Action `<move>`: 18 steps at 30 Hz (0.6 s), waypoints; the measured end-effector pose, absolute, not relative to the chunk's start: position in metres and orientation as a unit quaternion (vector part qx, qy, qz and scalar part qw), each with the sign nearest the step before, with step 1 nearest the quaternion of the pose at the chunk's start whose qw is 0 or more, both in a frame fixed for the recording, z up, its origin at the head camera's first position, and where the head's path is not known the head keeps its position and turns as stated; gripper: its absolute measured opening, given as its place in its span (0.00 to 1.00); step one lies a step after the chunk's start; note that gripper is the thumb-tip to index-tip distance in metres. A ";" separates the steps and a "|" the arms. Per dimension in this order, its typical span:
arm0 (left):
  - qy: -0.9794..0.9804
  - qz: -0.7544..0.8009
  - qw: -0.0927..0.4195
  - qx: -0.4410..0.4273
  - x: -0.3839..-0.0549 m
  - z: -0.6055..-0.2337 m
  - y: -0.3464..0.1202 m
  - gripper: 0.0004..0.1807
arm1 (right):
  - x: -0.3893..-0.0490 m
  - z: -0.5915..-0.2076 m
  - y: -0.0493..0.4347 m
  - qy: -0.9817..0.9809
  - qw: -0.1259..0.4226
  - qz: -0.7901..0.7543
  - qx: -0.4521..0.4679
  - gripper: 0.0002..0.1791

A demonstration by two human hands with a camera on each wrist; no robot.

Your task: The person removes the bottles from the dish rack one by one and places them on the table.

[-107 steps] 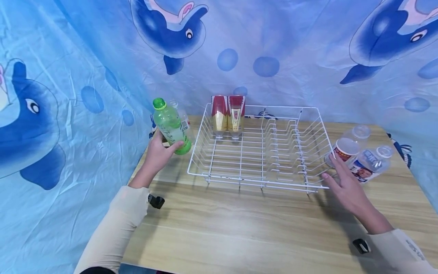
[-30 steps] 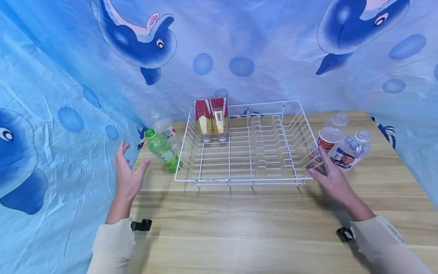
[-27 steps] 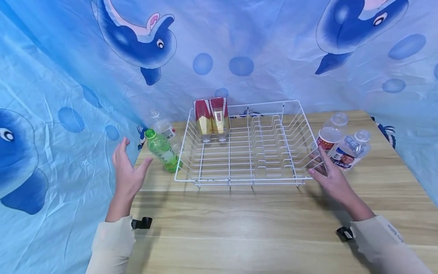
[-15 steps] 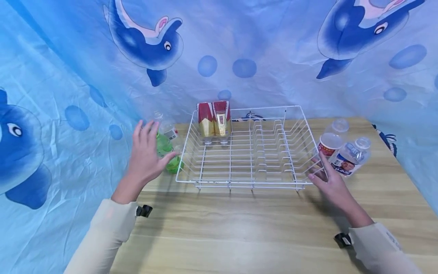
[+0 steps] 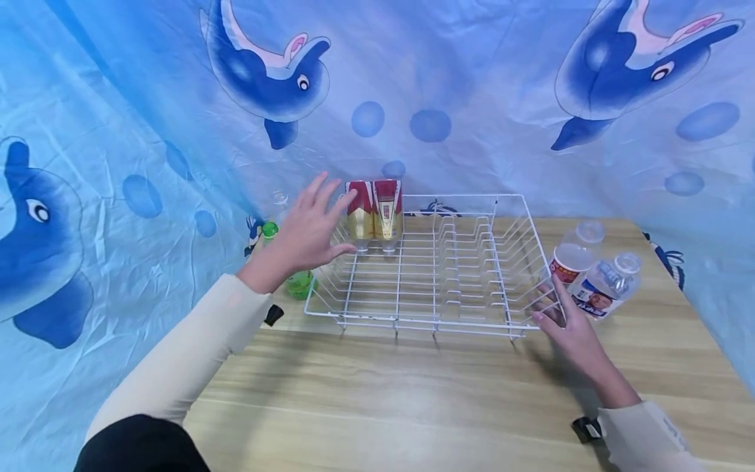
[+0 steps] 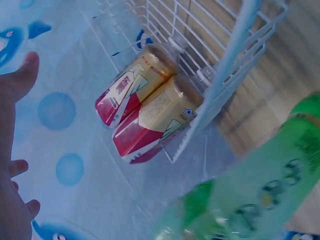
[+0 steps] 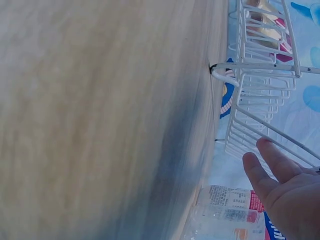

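Note:
My left hand (image 5: 309, 229) is held with its fingers spread above the left rim of a white wire dish rack (image 5: 433, 322), holding nothing. Near its fingertips, two plastic bottles with red and gold labels stand neck down in the rack's back left corner: the left bottle (image 5: 361, 223) and the right bottle (image 5: 388, 216). A green bottle (image 5: 299, 285) stands just outside the rack's left side, partly covered by my left hand and wrist. At the rack's front right corner, my right hand (image 5: 575, 334) grips the rim, some fingers below it.
Several clear bottles stand right of the rack, among them a red-labelled bottle (image 5: 569, 262) and a blue-labelled bottle (image 5: 607, 285). Another clear bottle (image 5: 280, 200) is mostly hidden behind my left hand. A blue dolphin-print curtain (image 5: 472, 78) closes off the wooden table's (image 5: 413, 393) back and sides.
Earlier my left hand held the green bottle, then let it go beside the rack. Since then it has moved right and forward, over the rack's left rim. My right hand stays at the corner.

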State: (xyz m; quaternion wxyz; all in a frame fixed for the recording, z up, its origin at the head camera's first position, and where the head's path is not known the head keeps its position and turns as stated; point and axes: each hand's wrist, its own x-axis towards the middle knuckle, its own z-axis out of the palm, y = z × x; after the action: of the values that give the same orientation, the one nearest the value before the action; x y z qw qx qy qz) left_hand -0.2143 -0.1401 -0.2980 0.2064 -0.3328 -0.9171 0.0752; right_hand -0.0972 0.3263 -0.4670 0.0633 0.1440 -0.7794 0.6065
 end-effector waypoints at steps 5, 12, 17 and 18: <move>-0.894 0.154 0.192 -0.375 -0.243 -0.297 -0.119 0.57 | -0.093 -0.471 0.325 -0.744 0.069 0.647 0.153 0.44; -0.852 0.254 0.210 -0.407 -0.280 -0.294 -0.101 0.56 | -0.092 -0.475 0.318 -0.709 0.072 0.686 0.150 0.44; -0.845 0.267 0.200 -0.418 -0.295 -0.292 -0.089 0.52 | -0.091 -0.476 0.313 -0.700 0.074 0.696 0.144 0.44; -0.843 0.269 0.197 -0.421 -0.297 -0.291 -0.087 0.52 | -0.091 -0.476 0.312 -0.698 0.074 0.697 0.144 0.44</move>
State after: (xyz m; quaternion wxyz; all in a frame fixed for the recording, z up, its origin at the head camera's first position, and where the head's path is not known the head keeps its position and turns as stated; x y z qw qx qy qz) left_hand -0.2966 -0.0871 -0.2913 0.1974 -0.4207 -0.8435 0.2695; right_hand -0.0905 0.3117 -0.4764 0.0737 0.1438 -0.6984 0.6973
